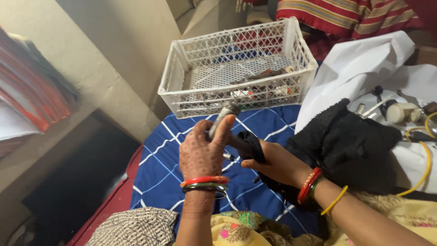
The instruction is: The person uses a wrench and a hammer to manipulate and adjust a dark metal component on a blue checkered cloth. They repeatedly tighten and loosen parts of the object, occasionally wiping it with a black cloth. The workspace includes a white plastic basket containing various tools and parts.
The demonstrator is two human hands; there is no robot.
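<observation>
My left hand point(202, 150) is closed around a grey metal rod-shaped part point(225, 111) and holds it upright, its knobbed top sticking out above my fingers. My right hand point(273, 161) grips a black cloth point(252, 146) pressed against the lower end of that part. Both hands hover over a blue sheet with white lines point(182, 155). Bangles ring both wrists.
A white plastic lattice basket point(236, 64) with several small parts stands just beyond my hands. A black fabric heap point(350, 146) lies at my right, then white paper point(364, 64) with small tools, a white cylinder point(400, 113) and yellow wire point(428, 159). A wall ledge runs left.
</observation>
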